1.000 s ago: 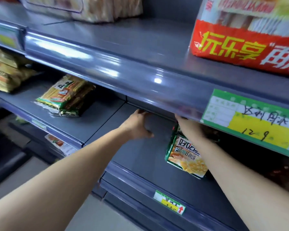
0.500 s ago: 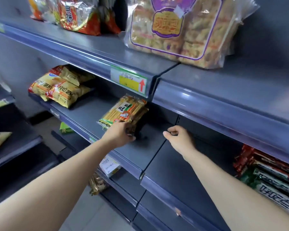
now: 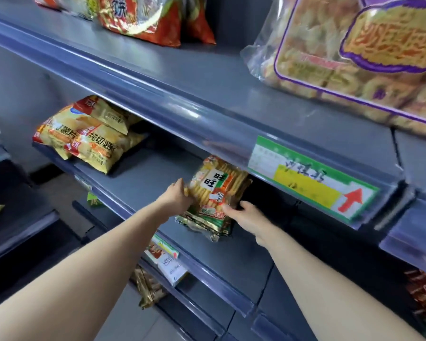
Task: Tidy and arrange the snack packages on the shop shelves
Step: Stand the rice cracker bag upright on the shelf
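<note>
Now my left hand (image 3: 176, 198) and right hand (image 3: 247, 215) grasp the top cracker pack (image 3: 215, 187); dragging may pull the lower pack (image 3: 203, 223) off.

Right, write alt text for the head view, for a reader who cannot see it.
A person's left hand and right hand grip a rice cracker pack atop a stack on a grey shop shelf. Yellow crisp bags lie further left; a green-and-yellow price label hangs on the shelf edge above.
</note>
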{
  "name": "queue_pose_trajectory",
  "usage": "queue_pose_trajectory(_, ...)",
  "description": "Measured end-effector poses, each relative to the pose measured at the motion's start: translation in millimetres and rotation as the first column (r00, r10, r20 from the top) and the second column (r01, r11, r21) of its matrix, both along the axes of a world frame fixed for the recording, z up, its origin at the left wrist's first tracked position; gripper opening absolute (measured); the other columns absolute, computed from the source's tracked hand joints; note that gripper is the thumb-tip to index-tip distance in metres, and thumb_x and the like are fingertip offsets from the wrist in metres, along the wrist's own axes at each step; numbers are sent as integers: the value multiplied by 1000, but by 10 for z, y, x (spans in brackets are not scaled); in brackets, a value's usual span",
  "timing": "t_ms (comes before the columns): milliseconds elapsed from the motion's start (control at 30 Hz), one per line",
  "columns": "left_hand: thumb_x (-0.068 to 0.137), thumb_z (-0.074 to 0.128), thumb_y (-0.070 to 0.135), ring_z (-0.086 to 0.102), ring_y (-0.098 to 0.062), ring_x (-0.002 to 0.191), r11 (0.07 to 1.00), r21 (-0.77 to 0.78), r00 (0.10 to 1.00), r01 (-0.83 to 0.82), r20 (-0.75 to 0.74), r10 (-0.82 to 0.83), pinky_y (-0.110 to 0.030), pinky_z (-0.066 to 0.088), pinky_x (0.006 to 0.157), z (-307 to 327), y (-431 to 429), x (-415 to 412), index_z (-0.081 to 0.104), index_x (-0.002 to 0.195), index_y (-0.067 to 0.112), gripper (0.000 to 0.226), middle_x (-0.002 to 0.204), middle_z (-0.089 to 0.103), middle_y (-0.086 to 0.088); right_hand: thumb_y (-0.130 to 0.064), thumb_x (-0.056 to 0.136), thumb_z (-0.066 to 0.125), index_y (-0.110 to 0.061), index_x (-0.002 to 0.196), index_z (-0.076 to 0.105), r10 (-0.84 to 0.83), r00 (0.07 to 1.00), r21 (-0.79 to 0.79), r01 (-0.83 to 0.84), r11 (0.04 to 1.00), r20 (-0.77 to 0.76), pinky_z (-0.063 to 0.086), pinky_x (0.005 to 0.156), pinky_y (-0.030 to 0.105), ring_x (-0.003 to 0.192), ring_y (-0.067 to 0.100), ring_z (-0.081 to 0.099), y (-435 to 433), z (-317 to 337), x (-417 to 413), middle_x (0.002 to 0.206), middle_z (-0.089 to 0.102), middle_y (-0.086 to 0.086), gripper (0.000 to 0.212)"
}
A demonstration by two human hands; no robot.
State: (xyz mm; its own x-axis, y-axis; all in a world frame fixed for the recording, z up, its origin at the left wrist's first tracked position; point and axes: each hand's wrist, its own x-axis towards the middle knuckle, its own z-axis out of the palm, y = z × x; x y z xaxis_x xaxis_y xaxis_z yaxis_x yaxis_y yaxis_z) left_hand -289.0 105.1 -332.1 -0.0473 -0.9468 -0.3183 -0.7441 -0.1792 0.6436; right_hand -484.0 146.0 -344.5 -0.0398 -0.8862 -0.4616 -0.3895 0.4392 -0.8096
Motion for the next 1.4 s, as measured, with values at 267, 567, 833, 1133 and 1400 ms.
queue_pose_trajectory(267,87,69,32,60,-10,79,952,306,914,25,-394,102,-29,52,73,-126,-307,204,40,117,24,42,94,60,8,-49,88,60,-27,146,32,0,986,18,-3,1000,166,26,113,45,138,22,35,-371,-78,170,152,37,0,68)
queue_pose_trajectory(567,83,74,21,70,-28,93,890,427,781,160,-606,150,-51,53,91,-307,-571,308,58,118,9,41,100,74,-10,-47,85,66,-26,137,47,-183,960,-23,192,981,211,34,102,31,120,15,54,-377,-258,423,132,59,-2,59)
queue_pose_trajectory(833,60,85,10,71,-28,93,930,273,627,246,-777,62,-43,58,81,-293,-756,462,30,144,18,101,120,66,-11,-26,82,74,-26,131,49,-367,899,-167,410,897,238,43,105,44,113,19,59,-359,-205,672,126,61,0,55)
queue_pose_trajectory(1133,71,79,-1,72,-23,88,919,267,606,290,-794,40,-34,60,66,-346,-897,521,43,132,13,72,111,70,-9,-29,82,74,-30,133,48,-364,903,-168,405,899,227,44,104,40,114,14,59,-386,-310,826,128,61,-5,57)
queue_pose_trajectory(1400,45,85,10,63,-22,114,874,-96,585,477,-707,-397,-44,53,93,-418,-1137,316,17,148,31,125,128,62,-4,-29,78,76,-36,129,42,-495,868,-389,468,794,34,46,99,40,111,11,57,-409,-393,765,119,61,-13,61)
